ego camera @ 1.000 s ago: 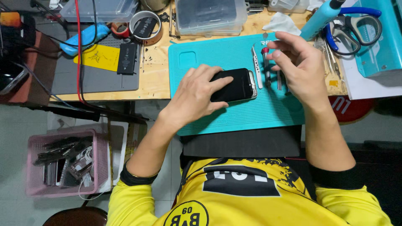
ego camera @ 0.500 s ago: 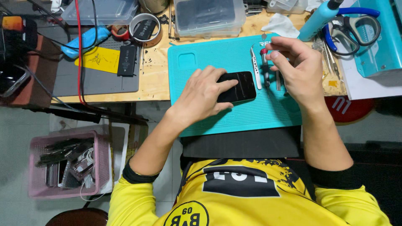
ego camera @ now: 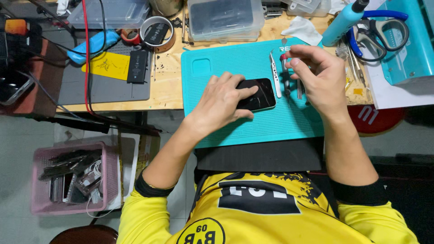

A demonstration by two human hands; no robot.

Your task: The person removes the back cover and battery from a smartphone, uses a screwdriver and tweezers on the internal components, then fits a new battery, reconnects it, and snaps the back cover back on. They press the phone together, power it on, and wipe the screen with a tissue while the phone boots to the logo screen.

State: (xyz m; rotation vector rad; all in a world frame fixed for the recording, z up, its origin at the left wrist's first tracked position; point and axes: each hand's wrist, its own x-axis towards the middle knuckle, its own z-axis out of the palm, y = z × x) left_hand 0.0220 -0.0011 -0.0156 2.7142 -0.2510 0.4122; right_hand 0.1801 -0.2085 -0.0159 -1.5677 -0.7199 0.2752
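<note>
A wooden work surface carries clutter toward its back edge: two clear plastic boxes, a roll of tape, a crumpled white tissue and blue-handled scissors. On a grey mat at the left lies a yellow card (a small black part sits just beside it). Below, on the floor, stands a pink basket of dark parts.

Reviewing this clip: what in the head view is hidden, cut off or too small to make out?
- Phone: near half covered by the left hand.
- Screwdriver: lower shaft and tip behind the right hand; whether the fingers grip it is unclear.
- Pink basket: contents a dark jumble, too small to identify.
- Teal box: cut off by the right edge.
</note>
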